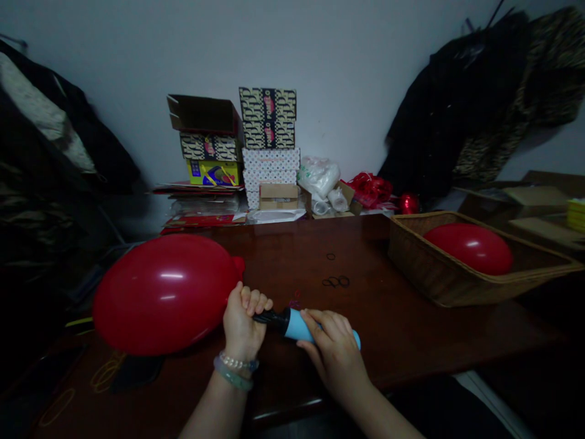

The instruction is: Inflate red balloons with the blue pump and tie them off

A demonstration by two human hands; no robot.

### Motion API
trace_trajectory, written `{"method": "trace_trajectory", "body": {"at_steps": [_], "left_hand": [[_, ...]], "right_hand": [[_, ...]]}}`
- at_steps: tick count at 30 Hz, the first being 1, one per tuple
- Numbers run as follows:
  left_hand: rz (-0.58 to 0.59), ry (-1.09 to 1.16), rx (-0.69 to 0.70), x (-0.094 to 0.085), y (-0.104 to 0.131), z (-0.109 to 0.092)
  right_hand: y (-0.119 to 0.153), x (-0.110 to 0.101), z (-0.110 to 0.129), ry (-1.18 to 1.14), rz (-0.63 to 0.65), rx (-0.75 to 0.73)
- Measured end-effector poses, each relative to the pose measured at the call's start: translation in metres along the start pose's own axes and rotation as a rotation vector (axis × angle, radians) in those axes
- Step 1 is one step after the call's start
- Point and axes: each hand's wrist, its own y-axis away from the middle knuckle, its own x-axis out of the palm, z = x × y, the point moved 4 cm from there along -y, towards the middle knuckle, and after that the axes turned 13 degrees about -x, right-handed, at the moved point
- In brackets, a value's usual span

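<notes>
A large inflated red balloon lies to the left, its neck end toward my left hand. That hand is closed around the black nozzle end of a balloon pump, at the balloon's neck; the joint itself is hidden by my fingers. My right hand is wrapped over the pump's light blue body, whose rounded end shows past my fingers. Behind the pump, several small black elastic bands lie on the dark wooden table, with tiny red and purple bands nearer my hands.
A wicker basket holding another red balloon stands at the right. Stacked boxes, plastic bags and red ribbon line the table's back. Yellow rubber bands lie front left. Coats hang on both sides.
</notes>
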Motion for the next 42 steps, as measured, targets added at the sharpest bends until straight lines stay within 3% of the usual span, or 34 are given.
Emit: {"method": "trace_trajectory", "body": {"at_steps": [3, 6, 10, 16, 23, 28, 35, 42], "left_hand": [[-0.129, -0.113, 0.103, -0.007, -0.003, -0.015], [-0.265, -0.204, 0.247, -0.019, -0.003, -0.043], [-0.265, -0.218, 0.255, -0.029, 0.0, -0.072], [-0.229, -0.201, 0.28, -0.026, 0.007, -0.087], [-0.247, -0.209, 0.304, -0.026, 0.011, -0.088], [-0.215, -0.256, 0.269, -0.018, 0.015, -0.08], [-0.197, -0.319, 0.189, -0.007, 0.017, -0.064], [-0.175, -0.35, 0.184, -0.004, 0.018, -0.055]], "right_hand": [[0.0, -0.002, -0.002, 0.013, 0.004, -0.007], [0.003, -0.005, -0.008, 0.041, -0.009, -0.026], [0.007, -0.01, -0.021, 0.074, -0.034, -0.024], [0.007, -0.026, -0.04, 0.144, -0.092, 0.021], [0.013, -0.053, -0.087, 0.272, -0.2, 0.205], [0.019, -0.064, -0.122, 0.398, -0.186, 0.334], [0.041, -0.046, -0.163, 0.484, 0.023, 0.559], [0.055, -0.032, -0.177, 0.513, 0.146, 0.647]]}}
